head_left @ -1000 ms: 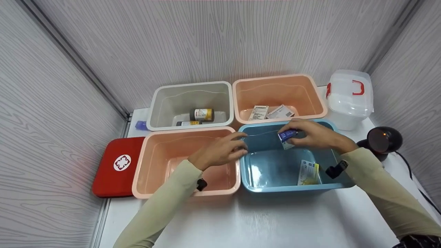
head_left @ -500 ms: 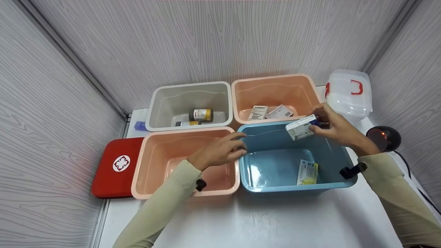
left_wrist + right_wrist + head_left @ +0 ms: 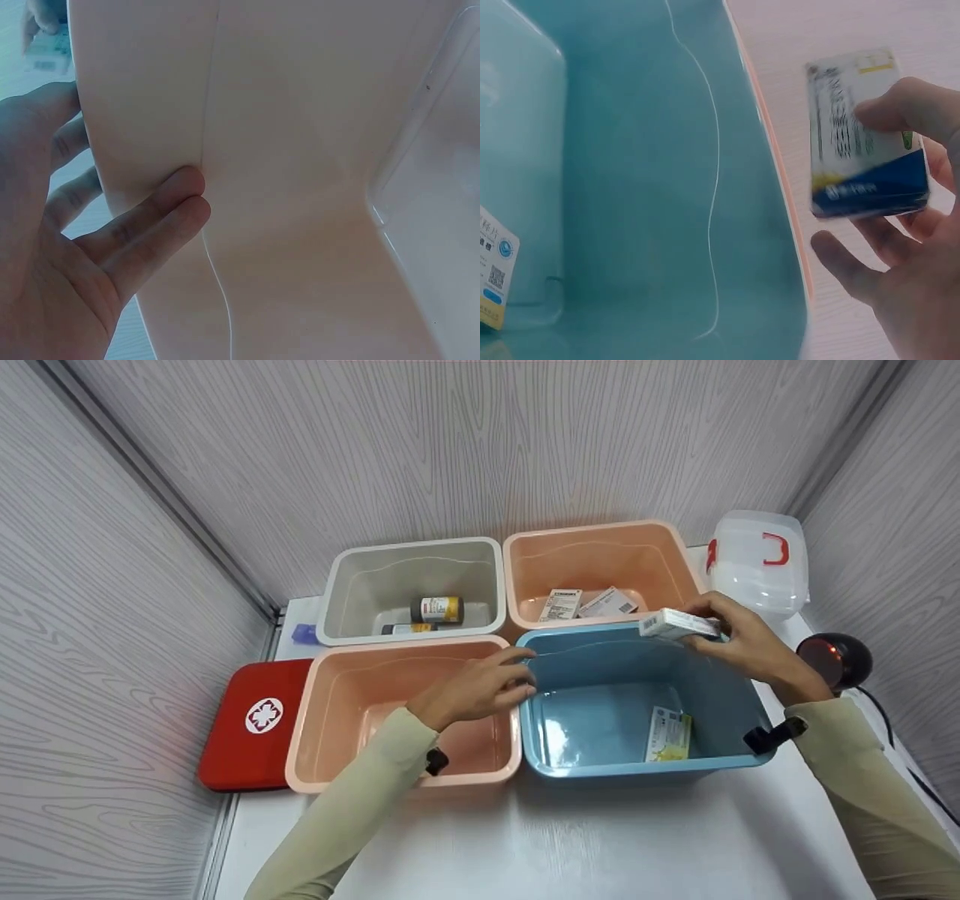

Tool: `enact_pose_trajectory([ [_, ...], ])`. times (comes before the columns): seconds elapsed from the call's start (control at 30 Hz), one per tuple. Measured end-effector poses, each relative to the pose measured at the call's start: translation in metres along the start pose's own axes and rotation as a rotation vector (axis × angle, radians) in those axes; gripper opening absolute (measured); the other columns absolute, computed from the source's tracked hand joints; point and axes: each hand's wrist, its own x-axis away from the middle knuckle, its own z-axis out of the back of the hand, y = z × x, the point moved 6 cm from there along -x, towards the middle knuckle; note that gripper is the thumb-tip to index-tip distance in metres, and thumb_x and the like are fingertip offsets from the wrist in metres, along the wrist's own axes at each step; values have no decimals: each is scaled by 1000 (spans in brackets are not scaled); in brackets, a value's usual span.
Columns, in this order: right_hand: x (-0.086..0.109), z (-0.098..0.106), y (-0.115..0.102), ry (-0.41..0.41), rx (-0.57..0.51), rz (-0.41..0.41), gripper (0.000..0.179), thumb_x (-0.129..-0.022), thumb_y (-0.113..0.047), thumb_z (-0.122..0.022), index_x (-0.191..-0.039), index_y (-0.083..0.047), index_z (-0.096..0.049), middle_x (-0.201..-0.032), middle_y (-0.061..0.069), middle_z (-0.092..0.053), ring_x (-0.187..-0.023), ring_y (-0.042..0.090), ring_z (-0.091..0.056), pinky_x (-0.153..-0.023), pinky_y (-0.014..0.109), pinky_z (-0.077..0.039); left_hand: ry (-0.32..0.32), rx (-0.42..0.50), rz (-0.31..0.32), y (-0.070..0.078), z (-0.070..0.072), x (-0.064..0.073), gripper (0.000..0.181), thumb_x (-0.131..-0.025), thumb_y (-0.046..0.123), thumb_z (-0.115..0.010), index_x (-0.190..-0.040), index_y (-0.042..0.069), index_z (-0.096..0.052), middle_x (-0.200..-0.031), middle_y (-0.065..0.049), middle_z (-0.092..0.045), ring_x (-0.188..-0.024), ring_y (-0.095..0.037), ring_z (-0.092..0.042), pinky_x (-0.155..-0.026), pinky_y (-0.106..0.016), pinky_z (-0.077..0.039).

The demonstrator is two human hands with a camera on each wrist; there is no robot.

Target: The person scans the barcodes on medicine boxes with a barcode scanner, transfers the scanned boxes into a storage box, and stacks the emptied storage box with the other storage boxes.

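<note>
My right hand (image 3: 746, 643) pinches a white medicine box (image 3: 673, 624) above the back right rim of the blue bin (image 3: 581, 773). In the right wrist view, the box shows a blue and yellow end, and the thumb lies across its printed face. My left hand (image 3: 476, 688) hovers with loosely bent fingers over the right side of the front pink bin (image 3: 330, 720). The left wrist view shows fingers (image 3: 142, 232) on both sides of that bin's rim. Another medicine box (image 3: 669, 735), white and yellow, lies in the blue bin.
Behind stand a grey bin (image 3: 337, 592) with two dark bottles and a second pink bin (image 3: 611, 534) with two white boxes. A red first-aid case (image 3: 247, 727) lies left. A clear lidded box (image 3: 757, 562) and a black round device (image 3: 836, 660) stand right.
My right hand has lifted the medicine box up and to the right from inside the blue bin, and has turned it so another side shows. The left hand stays in place.
</note>
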Motion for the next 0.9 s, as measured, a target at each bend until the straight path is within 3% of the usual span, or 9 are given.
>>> enact_pose_trajectory([
  [0.13, 2, 5, 2, 10, -35, -41, 46, -101, -5, -77, -140, -2, -54, -128, -11, -62, -115, 5, -64, -98, 9, -47, -1, 7, 10, -1, 0, 0, 31, -114, 40, -56, -128, 21, -75, -169, -6, -46, -131, -26, -68, -110, -44, -57],
  [0.27, 6, 13, 4, 55, -98, -63, 50, -104, -6, -73, -143, -9, -44, -132, -15, -65, -111, 4, -68, -94, 11, -53, -6, 8, 11, -1, 0, 0, 32, -114, 40, -55, -129, 21, -75, -169, -5, -46, -132, -26, -67, -110, -43, -57],
  [0.37, 11, 21, 9, 105, -215, -69, 59, -104, -1, -70, -150, -16, -35, -134, -13, -67, -111, 2, -71, -90, 13, -58, -1, 1, -3, 0, 0, 0, 31, -114, 39, -56, -129, 19, -75, -168, -6, -47, -132, -27, -67, -110, -43, -57],
  [0.5, 18, 33, 18, 153, -423, -76, 76, -104, 5, -65, -163, -23, -25, -136, 1, -61, -108, 8, -75, -83, 19, -63, 5, -2, -10, 0, 0, 0, 31, -114, 38, -56, -128, 18, -76, -168, -8, -48, -133, -27, -67, -110, -44, -57],
  [0.77, 42, 56, 39, 236, -447, -160, 68, -108, 0, -63, -166, -23, -37, -135, 7, -43, -104, 12, -68, -76, 20, -64, -6, 7, 13, 0, 0, 1, 32, -114, 40, -55, -129, 20, -75, -169, -6, -46, -134, -27, -66, -110, -44, -57],
  [0.9, 55, 60, 54, 264, -556, -219, 62, -108, 3, -61, -163, -20, -43, -136, 9, -37, -100, 12, -70, -71, 20, -63, 3, -5, -10, 0, 0, 0, 32, -115, 39, -55, -129, 19, -75, -169, -8, -47, -128, -26, -70, -107, -44, -58],
])
